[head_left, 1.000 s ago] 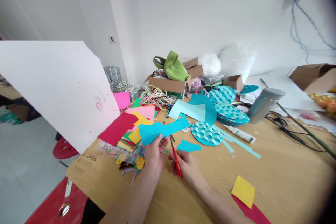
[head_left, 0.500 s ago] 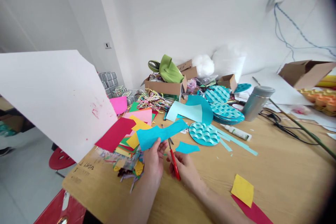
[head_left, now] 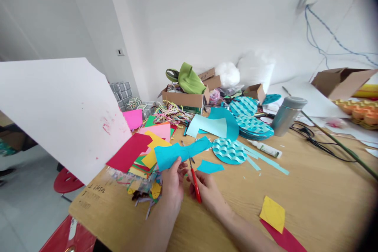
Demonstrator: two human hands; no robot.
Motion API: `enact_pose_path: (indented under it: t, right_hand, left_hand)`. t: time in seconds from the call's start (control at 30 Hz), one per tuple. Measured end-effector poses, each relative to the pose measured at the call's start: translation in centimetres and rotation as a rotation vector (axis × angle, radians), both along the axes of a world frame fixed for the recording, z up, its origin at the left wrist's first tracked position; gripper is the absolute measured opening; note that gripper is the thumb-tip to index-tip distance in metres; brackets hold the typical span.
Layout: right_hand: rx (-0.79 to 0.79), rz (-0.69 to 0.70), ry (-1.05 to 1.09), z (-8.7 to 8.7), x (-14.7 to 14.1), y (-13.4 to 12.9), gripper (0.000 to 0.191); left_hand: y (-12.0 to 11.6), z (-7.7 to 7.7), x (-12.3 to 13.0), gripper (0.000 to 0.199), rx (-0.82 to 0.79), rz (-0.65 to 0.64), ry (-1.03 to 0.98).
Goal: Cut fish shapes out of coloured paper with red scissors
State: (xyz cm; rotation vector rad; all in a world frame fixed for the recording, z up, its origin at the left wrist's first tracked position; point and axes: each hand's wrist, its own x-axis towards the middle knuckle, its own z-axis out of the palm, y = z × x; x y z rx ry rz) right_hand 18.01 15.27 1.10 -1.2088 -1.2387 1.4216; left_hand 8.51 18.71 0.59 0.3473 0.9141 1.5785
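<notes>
Left fingers pinch blue paper; right fingers grasp scissors. A scalloped disc lies at the scissors' two o'clock.

Wood-top table, dk writing nr L corner. L side: col. paper pile — messy — w/ scraps in front, tangled strands behind. Ctr: turq. offcut flat, wavy-strip disc just beyond, pale strips, wht bottle on its side. Rear R: disc stack, grey flask upright, blk cable. Nr R: yel. square overlapping dk-red piece.
</notes>
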Motion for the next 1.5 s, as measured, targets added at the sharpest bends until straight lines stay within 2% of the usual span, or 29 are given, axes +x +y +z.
enact_pose_path:
  t: [0.23,0.43,0.6,0.9,1.5]
  right_hand:
    - [0.014,0.005,0.039,0.2,0.3,0.2,0.051]
    - [-0.018,0.032,0.108,-0.1,0.5,0.2,0.047]
    - [-0.001,0.047,0.110,-0.1,0.3,0.2,0.049]
    - [-0.005,0.034,0.142,-0.7,0.4,0.5,0.050]
    - [0.018,0.008,0.060,-0.2,0.6,0.3,0.049]
  left_hand:
    - [-0.3,0.4,0.4,0.029,0.049,-0.049,0.052]
    - [-0.5,0.5,0.4,0.025,0.077,0.001,0.130]
    - [-0.3,0.2,0.5,0.020,0.046,0.016,0.131]
    - [-0.6,0.2,0.8,0.023,0.007,-0.015,0.122]
    - [-0.6,-0.7,0.9,0.024,0.021,-0.030,0.189]
